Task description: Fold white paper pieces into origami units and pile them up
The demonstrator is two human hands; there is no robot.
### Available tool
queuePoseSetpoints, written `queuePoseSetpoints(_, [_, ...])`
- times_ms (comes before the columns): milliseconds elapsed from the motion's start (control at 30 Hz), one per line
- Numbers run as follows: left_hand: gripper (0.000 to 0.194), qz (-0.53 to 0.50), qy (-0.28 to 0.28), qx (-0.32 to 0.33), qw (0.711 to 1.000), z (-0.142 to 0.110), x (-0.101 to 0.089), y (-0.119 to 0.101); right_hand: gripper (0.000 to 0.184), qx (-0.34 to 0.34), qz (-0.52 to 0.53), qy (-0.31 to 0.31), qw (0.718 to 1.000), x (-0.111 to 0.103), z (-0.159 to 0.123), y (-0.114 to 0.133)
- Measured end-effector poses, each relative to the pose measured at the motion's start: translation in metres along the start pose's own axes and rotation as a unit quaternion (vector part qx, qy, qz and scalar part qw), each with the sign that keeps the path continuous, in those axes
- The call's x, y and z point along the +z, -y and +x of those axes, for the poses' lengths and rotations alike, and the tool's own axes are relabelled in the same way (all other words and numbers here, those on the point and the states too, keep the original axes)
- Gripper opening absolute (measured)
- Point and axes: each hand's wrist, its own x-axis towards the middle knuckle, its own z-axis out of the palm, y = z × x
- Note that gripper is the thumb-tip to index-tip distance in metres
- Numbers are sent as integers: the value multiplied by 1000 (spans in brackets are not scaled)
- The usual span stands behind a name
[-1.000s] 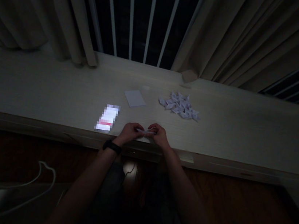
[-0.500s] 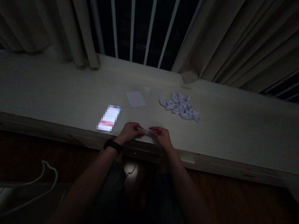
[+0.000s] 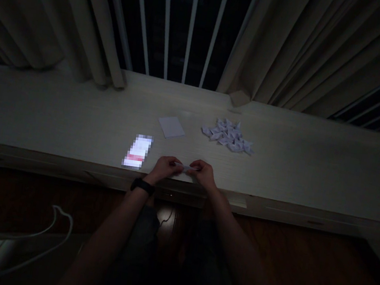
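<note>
Right fingers (image 3: 196,164) shifted, two hands (image 3: 164,168) (image 3: 206,174) pinch one folded paper (image 3: 185,167) near one glowing screen (image 3: 138,151).

On the white counter (image 3: 292,163), a free way is open to the right of the pile of folded papers (image 3: 227,136). To the left, the lit phone (image 3: 137,151) and the square paper stack (image 3: 171,127) stand in the way.

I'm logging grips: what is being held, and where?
Paper, its left end in the left hand, its right in the right hand.
</note>
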Motion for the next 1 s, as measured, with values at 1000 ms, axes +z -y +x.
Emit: queuePoseSetpoints(1000, [26, 80, -8, 8, 997, -2, 2, 1, 21, -52, -65, 16, 996, 1, -3, 6])
